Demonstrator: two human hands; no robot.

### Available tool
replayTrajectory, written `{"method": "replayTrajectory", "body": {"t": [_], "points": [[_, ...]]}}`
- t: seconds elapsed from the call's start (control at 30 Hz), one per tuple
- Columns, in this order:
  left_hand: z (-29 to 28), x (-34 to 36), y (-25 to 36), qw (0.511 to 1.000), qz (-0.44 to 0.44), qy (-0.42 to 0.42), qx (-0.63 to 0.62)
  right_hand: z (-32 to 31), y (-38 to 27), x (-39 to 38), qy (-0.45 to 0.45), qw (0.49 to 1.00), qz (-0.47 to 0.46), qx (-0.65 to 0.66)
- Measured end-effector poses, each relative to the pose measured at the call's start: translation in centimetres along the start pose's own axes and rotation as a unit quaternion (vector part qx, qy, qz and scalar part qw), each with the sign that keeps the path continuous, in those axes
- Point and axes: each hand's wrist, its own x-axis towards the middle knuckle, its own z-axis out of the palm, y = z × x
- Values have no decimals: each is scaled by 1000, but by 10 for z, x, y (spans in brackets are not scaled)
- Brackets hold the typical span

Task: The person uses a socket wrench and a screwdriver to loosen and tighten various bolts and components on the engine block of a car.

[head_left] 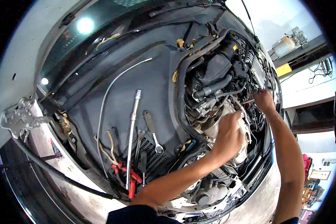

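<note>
In the engine bay, my right hand (264, 101) is closed round one end of a slim metal tool handle (247, 101). The handle points left, toward the middle of the engine (215, 125); its working end is hard to make out. Lower and to the left, my left hand (230, 135) reaches over the pale metal engine cover, its fingers curled together and bent down. Whatever they hold is hidden behind the hand. A ribbed black hose (214, 89) runs just beyond both hands.
On the dark cowl to the left lie a long extension bar (133, 119), a ratchet (153, 132), a combination wrench (139, 143), red-handled pliers (132, 179) and a thin pale tube (107, 95). The raised hood's hinge (22, 117) stands at far left. A fluid reservoir (283, 46) sits on a shelf at upper right.
</note>
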Motion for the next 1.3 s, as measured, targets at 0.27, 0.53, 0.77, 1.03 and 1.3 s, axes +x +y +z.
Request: {"method": "replayTrajectory", "body": {"t": [0.27,0.53,0.77,1.03,1.3], "points": [[-115,-50,-10,973,-42,76,212,-25,-38,-13,-71,975,-48,-207],[-127,45,-67,884,40,190,426,-21,-64,-34,12,991,33,-129],[-37,62,-12,981,158,33,105,-7,-25,-48,27,990,-72,-118],[134,146,2,928,163,-317,108,-11,49,-62,133,901,-275,307],[170,112,7,805,210,-469,297,15,167,-99,185,935,-192,233]]}}
